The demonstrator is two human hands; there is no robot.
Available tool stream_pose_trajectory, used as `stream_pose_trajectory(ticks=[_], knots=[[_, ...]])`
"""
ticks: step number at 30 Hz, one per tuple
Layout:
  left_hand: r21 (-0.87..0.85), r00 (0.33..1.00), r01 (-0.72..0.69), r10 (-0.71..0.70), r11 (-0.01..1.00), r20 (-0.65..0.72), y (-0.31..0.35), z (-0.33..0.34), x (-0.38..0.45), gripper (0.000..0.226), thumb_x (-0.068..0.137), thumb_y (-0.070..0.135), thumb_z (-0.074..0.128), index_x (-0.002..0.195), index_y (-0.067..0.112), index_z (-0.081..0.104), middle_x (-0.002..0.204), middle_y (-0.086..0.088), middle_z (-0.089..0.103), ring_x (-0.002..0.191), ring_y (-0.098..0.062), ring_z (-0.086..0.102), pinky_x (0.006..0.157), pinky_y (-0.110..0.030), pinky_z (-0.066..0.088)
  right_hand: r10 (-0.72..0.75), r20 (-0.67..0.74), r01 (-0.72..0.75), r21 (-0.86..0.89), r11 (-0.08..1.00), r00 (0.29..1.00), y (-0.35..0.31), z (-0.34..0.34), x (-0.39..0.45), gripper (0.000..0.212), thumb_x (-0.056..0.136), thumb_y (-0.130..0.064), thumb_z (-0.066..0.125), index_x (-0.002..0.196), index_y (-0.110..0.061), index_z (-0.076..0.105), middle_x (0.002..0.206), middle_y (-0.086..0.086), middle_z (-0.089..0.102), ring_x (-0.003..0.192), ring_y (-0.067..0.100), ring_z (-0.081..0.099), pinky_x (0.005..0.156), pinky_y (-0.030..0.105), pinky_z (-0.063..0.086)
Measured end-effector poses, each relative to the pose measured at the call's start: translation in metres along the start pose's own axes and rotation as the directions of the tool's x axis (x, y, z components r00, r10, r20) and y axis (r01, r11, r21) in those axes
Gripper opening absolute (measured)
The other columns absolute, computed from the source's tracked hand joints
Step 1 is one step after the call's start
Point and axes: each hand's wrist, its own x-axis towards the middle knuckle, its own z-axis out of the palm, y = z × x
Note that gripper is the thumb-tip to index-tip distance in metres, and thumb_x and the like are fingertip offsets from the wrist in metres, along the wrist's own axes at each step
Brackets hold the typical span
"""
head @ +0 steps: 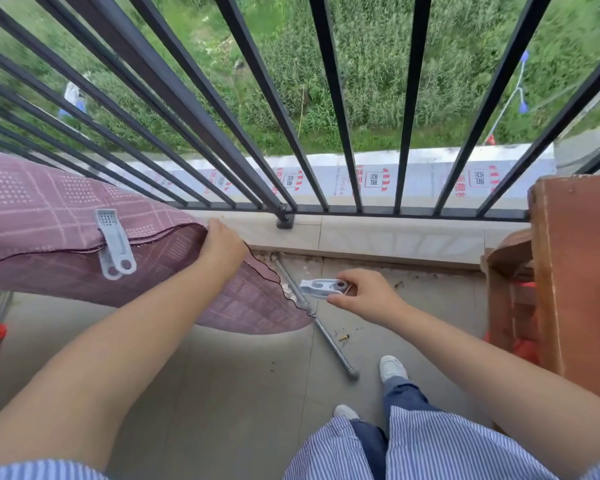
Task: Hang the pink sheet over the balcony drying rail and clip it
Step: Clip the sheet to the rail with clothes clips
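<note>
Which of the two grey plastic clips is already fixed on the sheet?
The grey plastic clip left of the left hand bites the pink sheet; the other is held free.

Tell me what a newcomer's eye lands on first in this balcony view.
First the pink sheet draped at left, already pinned by one grey clip, with the left hand gripping its hemmed edge. Next the right hand at centre, pinching a second grey clip above the floor tiles. Behind both, the black railing bars fan out over green vegetation far below.
</note>
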Motion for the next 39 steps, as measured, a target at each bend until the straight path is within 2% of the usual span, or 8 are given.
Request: stream_pose_trajectory(ticks=[3, 7, 12, 17, 27, 31, 35, 39], knots=[[-0.084, 0.996, -0.083, 0.080, 0.993, -0.045, 0.000, -0.005, -0.003, 0.031, 0.089, 0.002, 0.045, 0.118, 0.011, 0.055, 0.121, -0.005, 0.057, 0.111, -0.025, 0.054, 0.089, -0.037, 0.040, 0.000, -0.001, 0.000, -0.008, 1.000, 1.000, 0.001, -0.002, -0.002, 0.023, 0.078, -0.022, 0.065, 0.093, -0.005, 0.064, 0.079, 0.003, 0.055, 0.073, 0.014, 0.047, 0.053, 0.019, 0.030], [-0.287, 0.981, -0.139, 0.092, 0.948, -0.171, 0.007, -0.024, -0.025, 0.028, 0.089, -0.001, 0.040, 0.113, 0.005, 0.053, 0.118, -0.011, 0.062, 0.111, -0.031, 0.057, 0.089, -0.038, 0.046, -0.032, -0.030, 0.031, -0.041, 0.999, 0.999, -0.007, -0.005, 0.003, 0.029, 0.076, -0.022, 0.068, 0.097, -0.003, 0.064, 0.086, 0.010, 0.065, 0.077, 0.016, 0.053, 0.069, 0.030, 0.041], [-0.495, 0.995, -0.062, 0.013, 0.867, -0.102, 0.014, -0.038, -0.053, 0.032, 0.086, -0.006, 0.042, 0.112, 0.002, 0.059, 0.121, -0.015, 0.060, 0.113, -0.033, 0.056, 0.087, -0.040, 0.048, -0.175, 0.013, 0.171, -0.313, 0.934, 0.984, -0.030, -0.001, 0.009, 0.033, 0.080, -0.033, 0.062, 0.093, -0.002, 0.062, 0.096, 0.013, 0.066, 0.094, 0.028, 0.057, 0.072, 0.031, 0.039], [-0.628, 0.995, -0.007, -0.057, 0.778, -0.082, 0.013, -0.030, -0.063, 0.028, 0.081, -0.005, 0.045, 0.100, 0.005, 0.063, 0.111, -0.015, 0.064, 0.106, -0.034, 0.058, 0.082, -0.039, 0.049, -0.254, 0.042, 0.249, -0.394, 0.885, 0.966, -0.039, 0.014, 0.002, 0.027, 0.084, -0.025, 0.056, 0.090, 0.001, 0.061, 0.097, 0.020, 0.064, 0.094, 0.031, 0.057, 0.074, 0.037, 0.040], [-0.644, 0.974, -0.158, 0.010, 0.748, -0.226, 0.024, -0.010, -0.074, 0.027, 0.088, 0.018, 0.048, 0.109, 0.019, 0.064, 0.115, -0.006, 0.062, 0.112, -0.026, 0.053, 0.090, -0.033, 0.043, -0.266, 0.063, 0.269, -0.388, 0.881, 0.962, -0.039, 0.058, 0.015, 0.028, 0.082, -0.019, 0.055, 0.098, 0.004, 0.057, 0.105, 0.024, 0.060, 0.099, 0.034, 0.056, 0.077, 0.038, 0.041], [-0.620, 0.955, -0.222, 0.040, 0.752, -0.294, 0.023, 0.000, -0.079, 0.025, 0.086, 0.017, 0.050, 0.106, 0.017, 0.065, 0.108, -0.006, 0.064, 0.109, -0.026, 0.055, 0.089, -0.033, 0.041, -0.218, 0.027, 0.216, -0.291, 0.932, 0.976, -0.031, 0.073, 0.015, 0.054, 0.082, -0.023, 0.058, 0.129, -0.004, 0.040, 0.131, 0.016, 0.047, 0.118, 0.030, 0.047, 0.095, 0.038, 0.040], [-0.355, 0.849, -0.252, 0.030, 0.900, -0.527, 0.030, 0.005, -0.080, 0.030, 0.038, 0.020, 0.080, 0.065, 0.021, 0.067, 0.067, 0.003, 0.067, 0.066, -0.018, 0.066, 0.068, -0.024, 0.044, -0.166, -0.041, 0.139, -0.372, 0.918, 0.985, -0.010, 0.063, 0.000, 0.068, 0.083, -0.024, 0.059, 0.139, -0.006, 0.024, 0.144, 0.012, 0.032, 0.132, 0.024, 0.031, 0.108, 0.032, 0.024], [-0.284, 0.785, -0.263, 0.033, 0.922, -0.619, 0.057, -0.008, -0.073, 0.053, 0.053, 0.020, 0.077, 0.104, 0.011, 0.066, 0.113, -0.016, 0.066, 0.106, -0.034, 0.063, 0.090, -0.039, 0.049, -0.066, -0.245, -0.070, -0.509, 0.858, 0.967, 0.039, 0.041, -0.035, 0.062, 0.060, -0.020, 0.078, 0.113, 0.004, 0.055, 0.114, 0.026, 0.058, 0.105, 0.041, 0.056, 0.081, 0.046, 0.049]])
